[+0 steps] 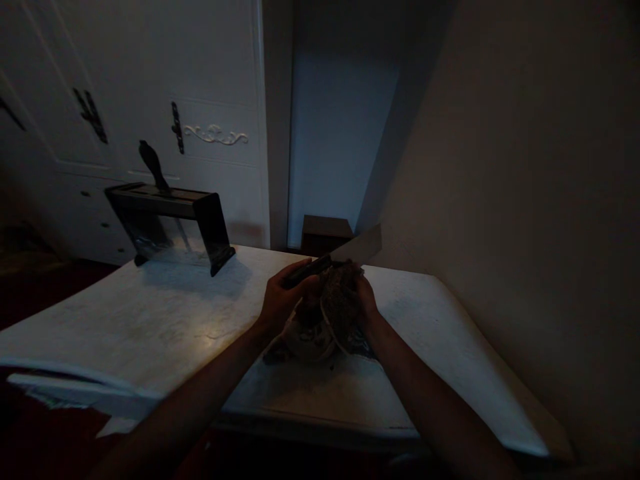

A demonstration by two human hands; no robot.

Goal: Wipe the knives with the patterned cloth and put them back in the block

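Note:
My left hand [283, 297] is closed round the dark handle of a cleaver [357, 248], whose broad blade points up and to the right. My right hand [366, 301] is closed on a dark crumpled cloth [340, 297] pressed against the knife near the handle. The cloth hangs down in a lighter patterned fold [313, 340] onto the white table [165, 320]. Both hands meet above the table's middle. The light is dim, so the cloth's details are hard to make out.
A dark knife block [173, 217] with one handle sticking up stands at the table's back left. White cabinet doors [150, 87] fill the wall behind. A plain wall [525, 200] runs along the right. A small dark box [325, 233] sits behind the table.

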